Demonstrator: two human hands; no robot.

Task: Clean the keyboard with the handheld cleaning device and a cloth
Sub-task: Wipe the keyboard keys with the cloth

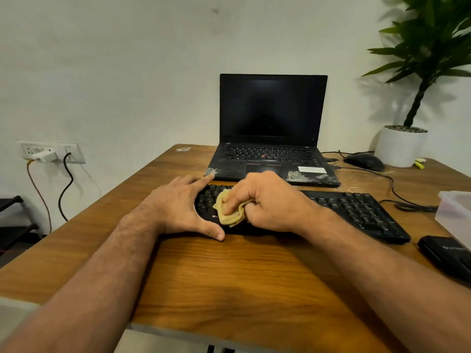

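Observation:
A black external keyboard (356, 210) lies across the wooden desk (242, 276) in front of the laptop. My right hand (267, 200) grips a crumpled tan cloth (229, 212) and presses it onto the keyboard's left part. My left hand (178, 202) is spread at the keyboard's left end, thumb on its front edge and index finger at its back corner, bracing it. A black handheld device (446, 256) lies on the desk at the right, beyond the keyboard's right end.
An open black laptop (272, 138) stands behind the keyboard. A black mouse (364, 161) and cables lie at the back right beside a white plant pot (400, 146). A translucent plastic box (456, 212) sits at the right edge. Wall sockets (51, 151) are at the left.

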